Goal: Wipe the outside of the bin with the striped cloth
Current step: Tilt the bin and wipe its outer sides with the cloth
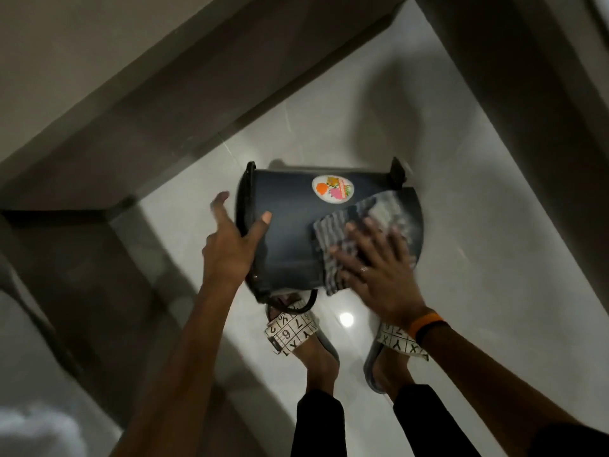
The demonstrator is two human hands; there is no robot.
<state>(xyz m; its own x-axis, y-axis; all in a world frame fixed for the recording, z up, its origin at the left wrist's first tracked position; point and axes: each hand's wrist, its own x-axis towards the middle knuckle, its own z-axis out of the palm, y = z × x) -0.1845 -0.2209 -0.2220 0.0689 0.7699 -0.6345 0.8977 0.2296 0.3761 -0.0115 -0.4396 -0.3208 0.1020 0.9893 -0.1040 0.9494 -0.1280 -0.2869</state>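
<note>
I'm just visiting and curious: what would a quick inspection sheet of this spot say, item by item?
Surface: glossy pale floor, with a bright light reflection between the feet.
Job's things: dark bin tipped on its side, round sticker facing up; striped cloth pressed flat against its wall.
Clutter: nothing seen.
Hands: left hand grips the bin's rim, thumb on the outside; right hand is spread flat on the cloth, a ring on one finger and an orange band at the wrist.
Cables: nothing seen.
Surroundings: patterned slippers on both feet under the bin; dark skirting along the walls of a corner.
</note>
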